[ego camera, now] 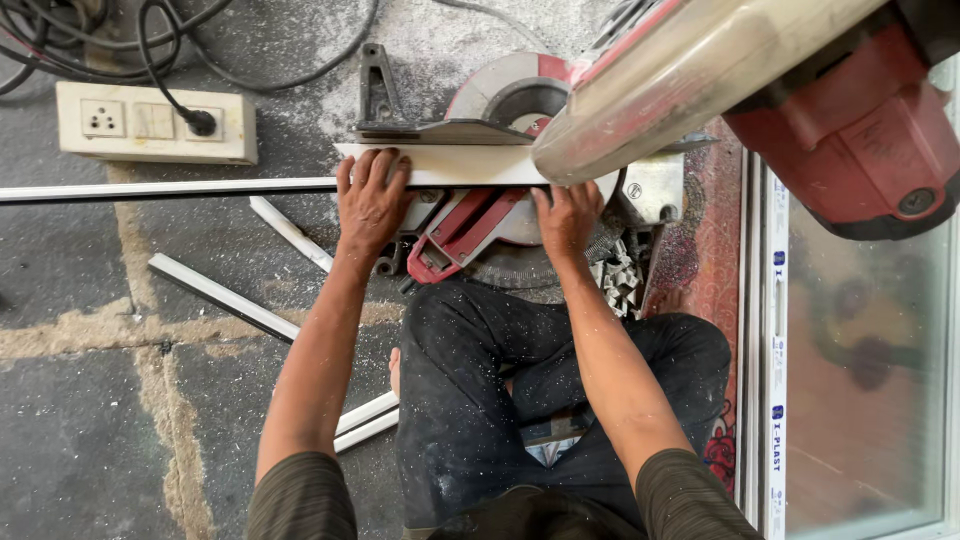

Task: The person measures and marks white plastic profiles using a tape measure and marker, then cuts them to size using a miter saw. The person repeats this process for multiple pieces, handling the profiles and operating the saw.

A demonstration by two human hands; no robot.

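Note:
A long white plastic strip (455, 166) lies across the bed of a red mitre saw (470, 220) on the floor. My left hand (370, 200) presses flat on the strip just left of the saw's centre, fingers over its top edge. On the other side, my right hand (567, 215) rests on the strip and saw table, partly under the raised saw head (760, 80). The strip runs on to the left as a thin profile (160, 188). I sit cross-legged in dark trousers (480, 380) in front of the saw.
A cream socket box (150, 122) with a black plug and tangled cables (120, 30) sits at the upper left. Loose white offcuts (225, 297) lie on the dusty concrete floor. A white window frame with glass (860, 350) stands at the right, beside a red patterned mat (700, 250).

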